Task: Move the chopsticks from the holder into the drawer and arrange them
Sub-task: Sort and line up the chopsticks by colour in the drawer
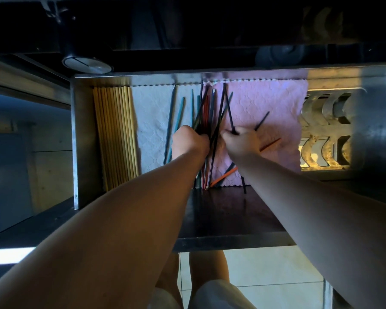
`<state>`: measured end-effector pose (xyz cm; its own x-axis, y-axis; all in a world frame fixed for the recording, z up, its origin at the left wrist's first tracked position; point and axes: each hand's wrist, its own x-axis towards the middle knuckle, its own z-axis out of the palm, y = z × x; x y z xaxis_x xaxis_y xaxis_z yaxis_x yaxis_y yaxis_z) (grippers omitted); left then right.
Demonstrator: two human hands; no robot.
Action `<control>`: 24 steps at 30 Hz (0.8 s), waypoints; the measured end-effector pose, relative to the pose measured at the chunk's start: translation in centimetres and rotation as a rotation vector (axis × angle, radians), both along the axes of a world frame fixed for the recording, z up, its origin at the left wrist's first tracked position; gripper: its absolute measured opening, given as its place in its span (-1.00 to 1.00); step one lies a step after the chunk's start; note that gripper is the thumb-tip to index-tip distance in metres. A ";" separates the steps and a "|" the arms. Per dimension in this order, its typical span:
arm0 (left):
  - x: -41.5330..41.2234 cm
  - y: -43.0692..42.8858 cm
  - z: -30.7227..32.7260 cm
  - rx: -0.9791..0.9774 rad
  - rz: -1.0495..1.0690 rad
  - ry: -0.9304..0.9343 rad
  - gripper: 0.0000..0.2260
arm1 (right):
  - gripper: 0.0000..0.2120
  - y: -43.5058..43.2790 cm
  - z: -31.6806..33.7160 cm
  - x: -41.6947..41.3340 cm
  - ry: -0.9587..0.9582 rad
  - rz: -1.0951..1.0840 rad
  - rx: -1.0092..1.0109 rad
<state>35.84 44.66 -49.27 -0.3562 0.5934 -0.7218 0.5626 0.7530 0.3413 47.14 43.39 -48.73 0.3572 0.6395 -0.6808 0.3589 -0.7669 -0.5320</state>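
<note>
Your open steel drawer (75, 141) is lined with two cloths. A white textured cloth (152, 121) covers the left part and a pink textured cloth (265, 101) covers the right part, and they meet near the middle.

Against the drawer's left wall lie the pale yellow wooden chopsticks (116, 134), side by side in a neat row from the far edge to the near edge. The thin coloured chopsticks (206, 108), black, teal, red and orange, lie in a crossed jumble over the seam between the cloths.

Your left hand (188, 143) is down in that jumble. Its fingers are curled round a bunch of the coloured chopsticks, which fan out towards the far edge. Your right hand (241, 143) is just beside it over the pink cloth, with its fingers curled, pinching a slim black chopstick (231, 117) that slants towards the far edge. A second black end pokes out on that hand's right side, and you cannot tell whether it is held too.

A single teal chopstick (178, 119) lies loose on the white cloth, left of your left hand. An orange chopstick (223, 177) lies at the pink cloth's near edge, between your forearms.

Just right of the pink cloth lies the perforated steel holder with crescent cut-outs (330, 130). Past the drawer's near edge, your knees (210, 275) show above a pale tiled floor (265, 275).
</note>
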 end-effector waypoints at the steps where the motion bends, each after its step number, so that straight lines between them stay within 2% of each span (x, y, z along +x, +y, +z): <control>1: -0.1 0.0 0.2 0.002 0.005 -0.010 -0.83 | -0.77 0.3 -0.1 -0.3 -0.048 0.029 -0.009; 5: -1.2 -0.1 0.8 0.079 -0.024 -0.019 -0.74 | -0.77 1.0 -0.4 -1.5 -0.186 0.116 -0.045; 7: -2.3 -0.4 1.1 0.111 -0.057 -0.016 -0.82 | -0.73 1.0 -0.6 -2.0 -0.217 0.130 -0.047; 11: -4.9 -1.0 1.3 0.105 -0.069 -0.005 -0.91 | -0.79 0.8 -0.9 -2.5 -0.242 0.141 -0.080; 15: -6.7 -1.9 1.4 0.133 -0.022 0.051 -0.88 | -0.77 0.9 -0.5 -2.4 -0.292 0.094 -0.055; 20: -6.4 -2.1 1.3 0.122 0.036 0.100 -0.79 | -0.76 0.6 0.5 -2.1 -0.216 0.085 0.054; 24: -5.2 -1.5 1.6 0.051 0.014 0.048 -0.72 | -0.72 0.2 1.0 -2.1 -0.050 -0.011 0.092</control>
